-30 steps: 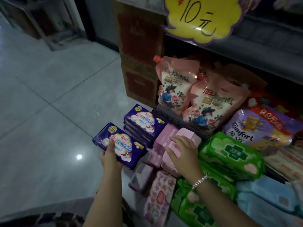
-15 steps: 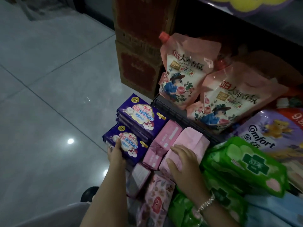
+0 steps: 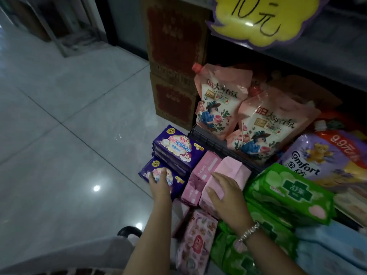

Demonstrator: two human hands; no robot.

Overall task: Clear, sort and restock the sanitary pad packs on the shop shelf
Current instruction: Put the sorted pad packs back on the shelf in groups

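Note:
My left hand (image 3: 160, 182) lies flat on a purple pad pack (image 3: 174, 180) at the shelf's left end, fingers spread on its printed face. Behind it stands a stack of matching purple packs (image 3: 176, 148). My right hand (image 3: 226, 192) rests with straight fingers on a plain pink pack (image 3: 234, 169). A second pink pack (image 3: 200, 175) lies between the two hands. Green pad packs (image 3: 290, 192) are piled to the right, and a pink patterned pack (image 3: 198, 241) lies nearer to me.
Two pink refill pouches (image 3: 218, 100) stand in a dark wire basket (image 3: 206, 138) behind the packs. A purple Comfort pouch (image 3: 325, 155) lies at right. Stacked brown cartons (image 3: 174, 56) stand behind, a yellow price sign (image 3: 256, 18) hangs above. Light blue packs (image 3: 333, 247) lie lower right. Tiled floor (image 3: 59, 135) at left.
The left hand has pushed the front purple pack in toward the purple stack and now lies flat on its top. The right hand has stayed on the pink pack.

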